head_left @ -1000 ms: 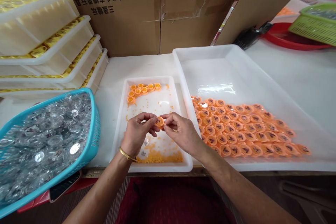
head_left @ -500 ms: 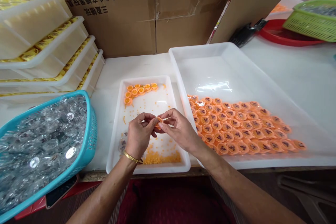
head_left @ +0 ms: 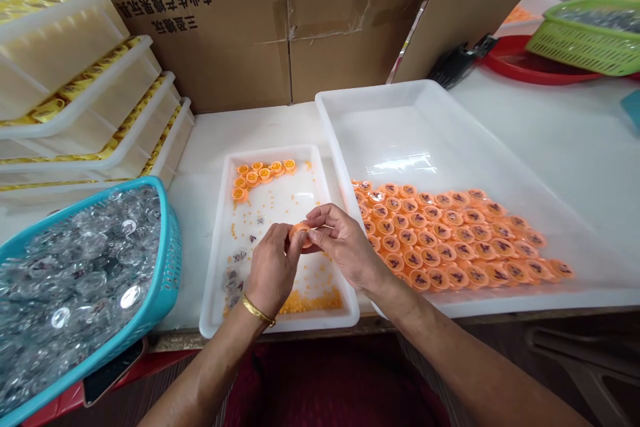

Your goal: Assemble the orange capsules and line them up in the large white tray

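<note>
Between my two hands is a small orange plastic cup (head_left: 299, 232), held above the small white tray (head_left: 216, 227). My left hand (head_left: 274, 260) pinches it from the left, thumb on top. The fingers of my right hand (head_left: 336, 240) close on its right side. My fingers cover much of the cup. At the tray's far end stand several orange cups (head_left: 265, 174) filled with yellow bits. Loose yellow pellets (head_left: 313, 300) are heaped at the near end. A few clear plastic lids (head_left: 233, 280) lie along the tray's left side.
A large white tray (head_left: 430, 97) on the right holds rows of lidded orange cups (head_left: 427, 238). On the left, a blue basket (head_left: 170, 240) is full of clear lids, before stacked crates (head_left: 135, 90) of yellow pieces. Cardboard boxes (head_left: 240, 67) stand behind; a green basket (head_left: 585, 47) sits far right.
My left hand has turned, its back now more upward, and its fingers have shifted around the orange cup. Both hands remain on it. The whole view has moved slightly.
</note>
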### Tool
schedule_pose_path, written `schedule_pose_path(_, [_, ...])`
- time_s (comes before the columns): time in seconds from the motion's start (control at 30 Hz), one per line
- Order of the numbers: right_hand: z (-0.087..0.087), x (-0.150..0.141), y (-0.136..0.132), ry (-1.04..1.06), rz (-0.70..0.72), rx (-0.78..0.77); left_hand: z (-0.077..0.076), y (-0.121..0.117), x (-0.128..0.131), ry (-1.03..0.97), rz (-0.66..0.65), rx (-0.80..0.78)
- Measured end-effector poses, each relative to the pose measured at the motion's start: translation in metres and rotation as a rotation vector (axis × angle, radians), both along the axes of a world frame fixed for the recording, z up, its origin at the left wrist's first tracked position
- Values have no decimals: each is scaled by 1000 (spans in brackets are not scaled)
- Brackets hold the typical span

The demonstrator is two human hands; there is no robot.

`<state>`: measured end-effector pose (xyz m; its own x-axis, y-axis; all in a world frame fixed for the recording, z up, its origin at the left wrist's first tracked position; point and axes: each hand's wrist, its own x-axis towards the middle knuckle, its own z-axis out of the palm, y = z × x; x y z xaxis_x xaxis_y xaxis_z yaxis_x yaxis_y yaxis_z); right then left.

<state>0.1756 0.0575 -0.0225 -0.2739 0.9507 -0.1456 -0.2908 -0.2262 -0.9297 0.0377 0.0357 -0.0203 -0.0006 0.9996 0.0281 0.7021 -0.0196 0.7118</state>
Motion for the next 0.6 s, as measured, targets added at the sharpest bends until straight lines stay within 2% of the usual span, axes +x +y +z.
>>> schedule_pose_path(0.1, [-1,0,0,1,-30,-27,-2,2,5,10,30,22])
schedule_pose_path(0.27, [0,1,1,5,-50,-51,2,2,-1,-344,-43,-189])
schedule_pose_path(0.33, [1,1,2,-1,-35,-47,5,1,-6,-409,-49,-210])
schedule_pose_path(0.43, [2,0,3,5,10,-46,5,-2,-8,-380,-47,-172])
schedule_pose_path(0.6, [2,-3,-2,-22,-14,-9,1,-7,1,-211,-29,27])
